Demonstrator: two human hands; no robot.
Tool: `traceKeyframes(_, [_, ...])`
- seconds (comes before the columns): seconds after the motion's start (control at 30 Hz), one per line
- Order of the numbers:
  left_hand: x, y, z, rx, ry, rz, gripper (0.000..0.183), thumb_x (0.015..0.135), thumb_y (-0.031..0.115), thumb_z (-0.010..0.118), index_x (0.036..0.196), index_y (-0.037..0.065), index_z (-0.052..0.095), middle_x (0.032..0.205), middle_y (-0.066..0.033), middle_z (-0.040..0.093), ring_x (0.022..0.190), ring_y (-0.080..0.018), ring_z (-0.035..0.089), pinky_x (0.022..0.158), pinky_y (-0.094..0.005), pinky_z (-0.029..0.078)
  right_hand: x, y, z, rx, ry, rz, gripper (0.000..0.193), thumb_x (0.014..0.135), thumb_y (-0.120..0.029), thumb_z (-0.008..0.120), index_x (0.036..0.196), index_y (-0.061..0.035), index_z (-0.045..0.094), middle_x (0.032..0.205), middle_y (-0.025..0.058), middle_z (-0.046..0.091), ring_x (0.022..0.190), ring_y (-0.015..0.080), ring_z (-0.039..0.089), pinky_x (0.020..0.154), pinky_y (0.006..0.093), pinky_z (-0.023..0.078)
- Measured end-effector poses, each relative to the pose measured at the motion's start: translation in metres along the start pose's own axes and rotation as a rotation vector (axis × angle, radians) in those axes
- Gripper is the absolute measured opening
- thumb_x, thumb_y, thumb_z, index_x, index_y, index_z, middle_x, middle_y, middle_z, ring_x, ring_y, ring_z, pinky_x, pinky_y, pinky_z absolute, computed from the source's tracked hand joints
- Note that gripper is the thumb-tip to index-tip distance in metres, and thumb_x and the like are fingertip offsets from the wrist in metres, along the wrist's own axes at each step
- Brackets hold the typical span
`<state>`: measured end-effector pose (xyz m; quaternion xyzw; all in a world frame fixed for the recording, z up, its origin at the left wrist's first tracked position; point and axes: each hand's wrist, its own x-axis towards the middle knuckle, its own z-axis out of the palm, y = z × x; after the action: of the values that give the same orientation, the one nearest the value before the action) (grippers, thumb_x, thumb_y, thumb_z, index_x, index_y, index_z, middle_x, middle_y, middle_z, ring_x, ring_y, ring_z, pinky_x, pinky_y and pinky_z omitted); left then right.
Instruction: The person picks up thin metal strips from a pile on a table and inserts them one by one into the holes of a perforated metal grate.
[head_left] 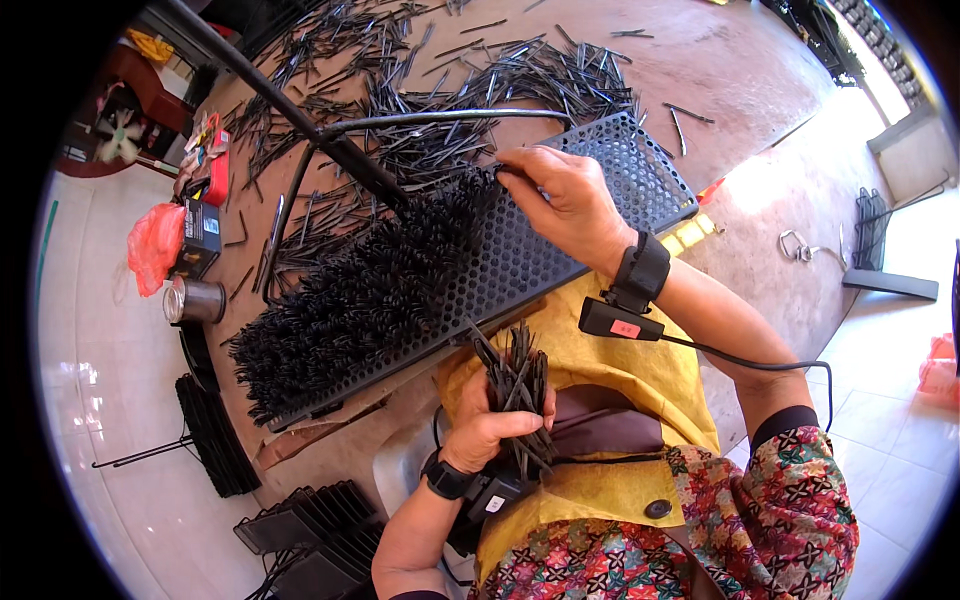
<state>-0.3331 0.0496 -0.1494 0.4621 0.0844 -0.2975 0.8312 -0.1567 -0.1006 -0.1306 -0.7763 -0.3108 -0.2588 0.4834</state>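
Note:
A black perforated panel [560,215] slants across in front of me. Dense black looped tufts [340,310] fill its left part; bare round holes show on the right. My right hand [570,200] is over the panel's far side, where tufts meet bare holes. Its thumb and forefinger pinch a dark strip, mostly hidden by the fingertips. Nearer my lap, my left hand [490,425] is closed round a bundle of thin black strips [518,375], which fan out above and below the fist. Both wrists wear black straps with small devices.
Loose black strips [430,95] are heaped across the brown table [740,60] behind the panel. A dark metal bar [270,90] crosses above. A metal can [195,300], dark box [200,240] and red plastic bag [157,240] are at left. Black racks [320,530] stand lower left.

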Motion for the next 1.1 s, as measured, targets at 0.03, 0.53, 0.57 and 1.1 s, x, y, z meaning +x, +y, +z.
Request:
traceKeyframes(0.03, [0.000,0.000,0.000,0.012,0.000,-0.004,0.050,0.059,0.006,0.064,0.106,0.000,0.048,0.081,-0.0093,0.059,0.070,-0.0186,0.059,0.066,-0.0313,0.049,0.001,0.002,0.000,-0.133,-0.098,-0.072,0.011,0.080,-0.008,0.060,0.087,-0.0001,0.060,0.070,0.0151,0.058,0.062,0.0315,0.059,0.055,0.0376,0.048])
traceKeyframes(0.53, [0.003,-0.003,0.002,0.013,0.048,0.069,0.053,0.057,0.001,0.067,0.106,0.001,0.046,0.076,-0.0127,0.058,0.066,-0.0219,0.057,0.063,-0.0324,0.048,-0.042,-0.059,-0.043,0.517,-0.611,0.742,0.024,0.080,-0.011,0.069,0.097,0.0046,0.061,0.075,0.0024,0.064,0.067,0.0038,0.055,0.056,0.0196,0.044])
traceKeyframes(0.57, [0.003,-0.003,0.002,0.040,0.069,0.081,0.050,0.058,0.001,0.066,0.104,0.000,0.047,0.075,-0.0121,0.058,0.066,-0.0214,0.057,0.063,-0.0320,0.048,-0.050,-0.061,-0.042,0.565,-0.567,0.817,0.022,0.079,-0.009,0.069,0.095,0.0043,0.061,0.075,0.0027,0.064,0.068,0.0040,0.056,0.057,0.0197,0.045])
traceKeyframes(1.1, [0.003,-0.004,0.001,0.119,0.066,0.012,0.050,0.063,-0.002,0.066,0.109,0.000,0.047,0.079,-0.0094,0.060,0.070,-0.0170,0.059,0.066,-0.0285,0.048,-0.040,-0.049,-0.046,0.718,0.046,0.927,0.010,0.075,-0.003,0.068,0.080,0.0049,0.064,0.066,0.0068,0.063,0.053,0.0098,0.058,0.048,0.0219,0.047])
